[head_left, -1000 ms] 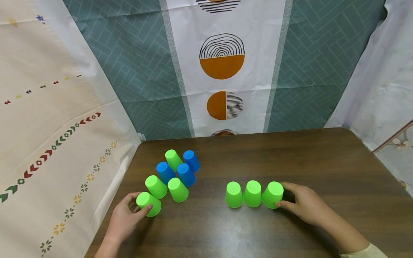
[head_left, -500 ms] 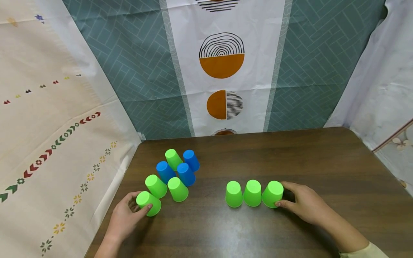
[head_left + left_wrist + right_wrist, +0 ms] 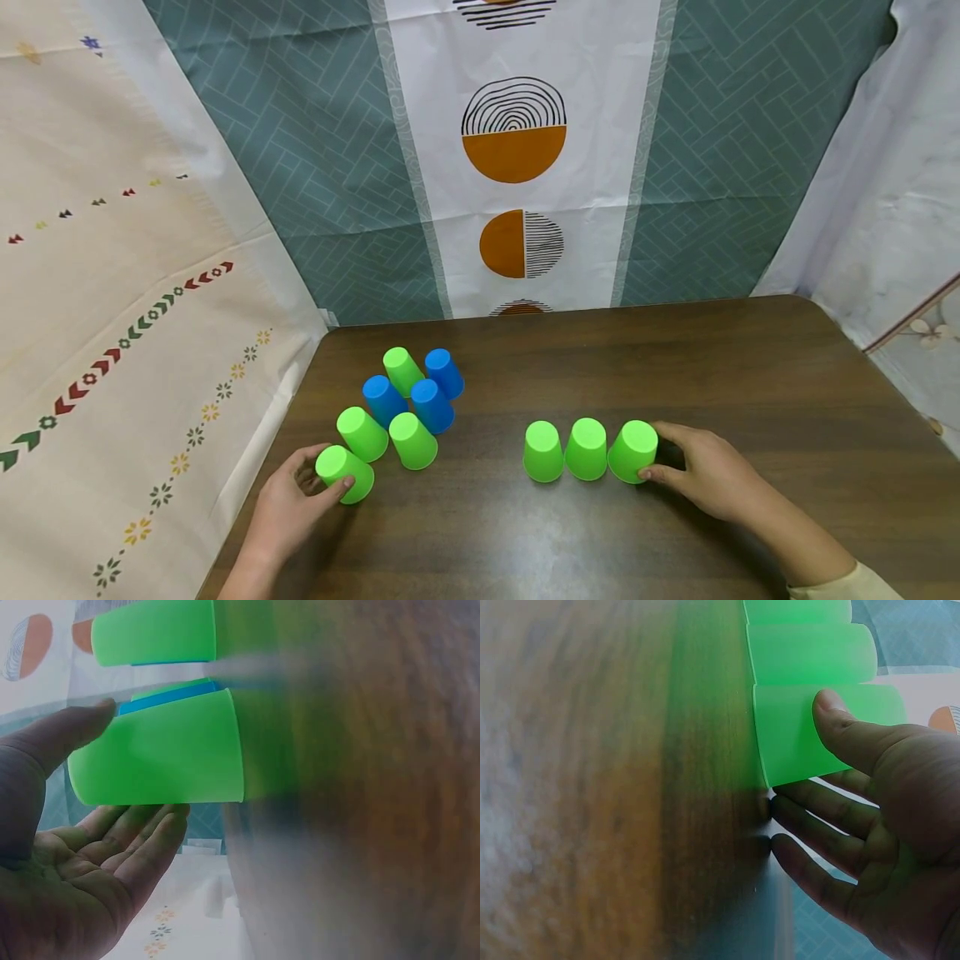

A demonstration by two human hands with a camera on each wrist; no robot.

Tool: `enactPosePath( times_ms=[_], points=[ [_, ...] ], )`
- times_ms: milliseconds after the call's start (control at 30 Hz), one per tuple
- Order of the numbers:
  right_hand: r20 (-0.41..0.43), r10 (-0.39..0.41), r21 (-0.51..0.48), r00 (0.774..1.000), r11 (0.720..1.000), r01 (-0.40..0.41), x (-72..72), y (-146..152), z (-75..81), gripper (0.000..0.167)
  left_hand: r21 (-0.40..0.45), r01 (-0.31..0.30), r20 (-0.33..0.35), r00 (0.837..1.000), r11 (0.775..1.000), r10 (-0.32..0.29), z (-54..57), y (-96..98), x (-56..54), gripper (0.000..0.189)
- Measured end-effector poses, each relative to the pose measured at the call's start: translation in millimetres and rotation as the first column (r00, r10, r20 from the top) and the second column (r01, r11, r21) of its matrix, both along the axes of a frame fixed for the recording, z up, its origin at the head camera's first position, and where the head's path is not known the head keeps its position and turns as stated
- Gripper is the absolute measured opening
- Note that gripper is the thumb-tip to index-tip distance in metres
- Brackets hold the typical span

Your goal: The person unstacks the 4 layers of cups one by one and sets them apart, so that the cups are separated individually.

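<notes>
My left hand [image 3: 283, 507] holds an upside-down green cup [image 3: 347, 477] at the near end of a cluster on the table's left side. In the left wrist view its thumb lies along one side of that cup [image 3: 161, 754] and the fingers at the opposite side. To the right, my right hand [image 3: 705, 473] holds the rightmost green cup [image 3: 634, 452] of a short row, thumb on the near side. The right wrist view shows that thumb pressed on the cup [image 3: 791, 731], fingers behind it. Both cups stand rim-down on the table.
Beside the right-hand cup stand two more green cups, the middle one [image 3: 587, 450] and the left one [image 3: 543, 454]. The left cluster mixes green cups [image 3: 414, 443] and blue cups [image 3: 433, 408], all inverted. A brown wooden table [image 3: 495, 542] meets a hanging patterned cloth [image 3: 360, 250] behind.
</notes>
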State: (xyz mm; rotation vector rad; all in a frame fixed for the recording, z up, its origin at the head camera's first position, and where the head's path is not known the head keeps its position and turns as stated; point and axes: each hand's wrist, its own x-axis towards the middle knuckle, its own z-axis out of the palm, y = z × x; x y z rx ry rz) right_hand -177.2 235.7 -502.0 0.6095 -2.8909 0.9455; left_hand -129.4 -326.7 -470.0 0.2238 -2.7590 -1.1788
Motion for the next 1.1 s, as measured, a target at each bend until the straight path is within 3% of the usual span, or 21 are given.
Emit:
enactPosePath(
  times_ms=[167, 333, 633, 833, 1000, 1100],
  points=[
    [0.006, -0.003, -0.003, 1.0, 1.0, 0.003, 0.1, 0, -0.1, 0.064, 0.039, 0.008, -0.041, 0.999, 0.999, -0.006, 7.1, -0.8, 1.7, 0.067],
    [0.013, -0.006, -0.01, 1.0, 1.0, 0.006, 0.2, 0, -0.5, 0.063, 0.072, 0.035, -0.133, 0.991, 0.997, -0.026, 18.1, 2.7, 3.2, 0.066],
    [0.009, -0.005, -0.005, 1.0, 1.0, 0.005, 0.4, 0, 0.2, 0.063, 0.081, 0.075, -0.285, 0.957, 0.994, -0.049, 41.8, 37.1, -0.3, 0.056],
    [0.009, -0.008, -0.005, 1.0, 1.0, 0.009, -0.1, 0, 0.8, 0.064, 0.096, 0.176, -0.33, 0.934, 0.98, -0.136, 46.4, 70.3, -15.0, 0.053],
    [0.007, -0.004, -0.007, 1.0, 1.0, 0.004, -0.3, 0, 0.4, 0.062, 0.134, 0.302, -0.343, 0.908, 0.944, -0.242, 42.5, 101.1, -26.3, 0.053],
    [0.004, -0.005, -0.005, 1.0, 1.0, 0.005, -0.2, 1, 0.0, 0.063, 0.151, 0.35, -0.313, 0.904, 0.925, -0.291, 39.2, 119.5, -31.1, 0.055]
  ],
)
